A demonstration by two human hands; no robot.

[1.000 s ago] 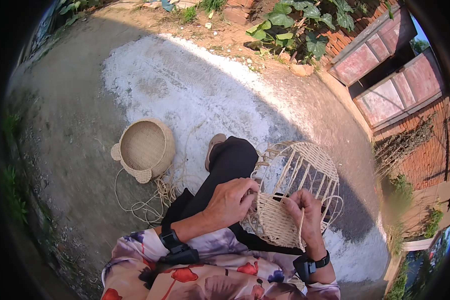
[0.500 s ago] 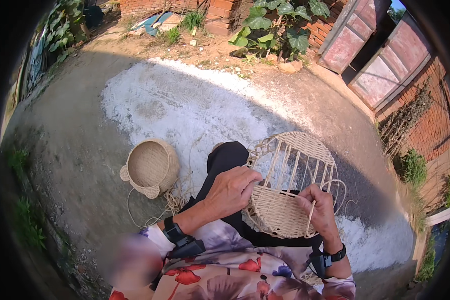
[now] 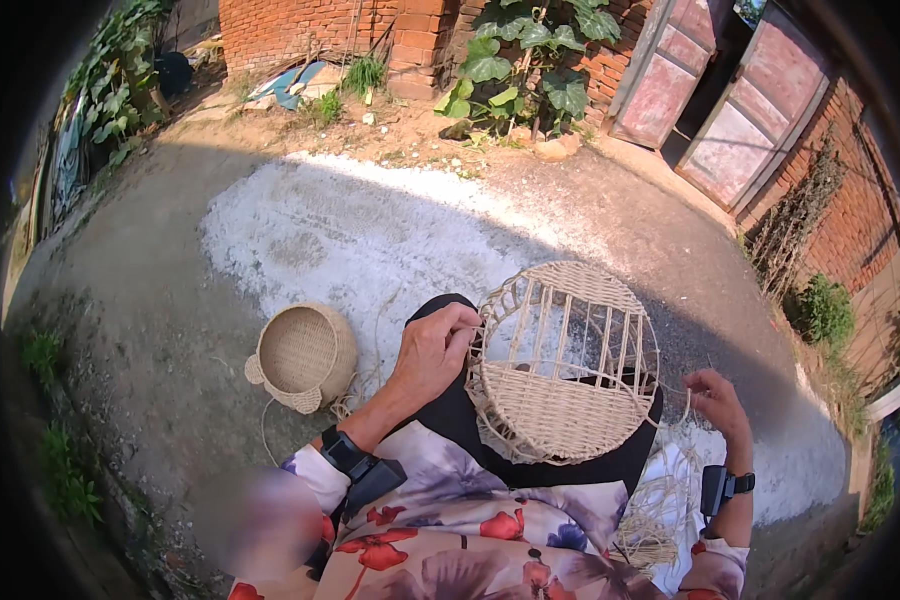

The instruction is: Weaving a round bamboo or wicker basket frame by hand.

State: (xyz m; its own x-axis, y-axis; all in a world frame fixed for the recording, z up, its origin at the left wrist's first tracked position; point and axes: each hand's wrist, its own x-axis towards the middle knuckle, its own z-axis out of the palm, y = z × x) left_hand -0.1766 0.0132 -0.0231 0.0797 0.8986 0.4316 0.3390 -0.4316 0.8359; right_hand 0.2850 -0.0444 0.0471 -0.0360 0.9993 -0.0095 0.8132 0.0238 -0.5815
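Observation:
On my lap lies a round, partly woven piece (image 3: 570, 410) of pale plaited cord. Its near part and a far band are filled in, and bare upright cords cross the gap between them. At its left rim, my left hand (image 3: 435, 352) is closed, with thumb and fingers pinching the looped edge. Off to the right of the piece, my right hand (image 3: 718, 405) pinches a strand of cord (image 3: 687, 402), which runs back toward the weaving. A finished-looking round woven basket (image 3: 308, 355) with small side tabs stands on the ground to the left.
A bundle of loose cord (image 3: 660, 510) lies by my right thigh. White powdery material (image 3: 320, 215) covers part of the ground ahead. Farther off are a brick wall (image 3: 305, 35), a leafy plant (image 3: 530, 60) and a worn metal gate (image 3: 750, 120) standing ajar.
My right hand has moved right, away from the woven piece, drawing the strand out. My left hand has shifted slightly left to the piece's rim. The view has tilted a little.

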